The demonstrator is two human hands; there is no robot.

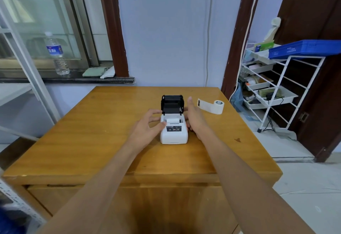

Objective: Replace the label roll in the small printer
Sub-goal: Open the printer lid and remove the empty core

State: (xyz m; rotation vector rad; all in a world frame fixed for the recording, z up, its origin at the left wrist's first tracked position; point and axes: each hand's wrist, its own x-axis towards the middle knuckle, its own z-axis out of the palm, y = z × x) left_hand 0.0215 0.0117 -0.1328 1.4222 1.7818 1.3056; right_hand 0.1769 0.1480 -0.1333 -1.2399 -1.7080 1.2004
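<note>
A small white printer (pixel 174 135) sits in the middle of the wooden table (pixel 92 141), its black lid (pixel 172 104) swung up and open. A white label roll (pixel 173 120) lies in its open bay. My left hand (pixel 147 127) rests against the printer's left side, thumb on the front rim of the bay, fingers apart. My right hand (pixel 193 118) is flat against the printer's right side, fingers stretched forward. A second label roll (pixel 217 106) lies on the table to the right, with a strip of labels unrolled toward the printer.
A white wire rack (pixel 280 93) with trays and a blue crate (pixel 304 48) stands right of the table. A water bottle (pixel 57 54) and folded cloths (pixel 96 71) sit on the window sill at the back left. A metal shelf frame (pixel 27 78) stands on the left.
</note>
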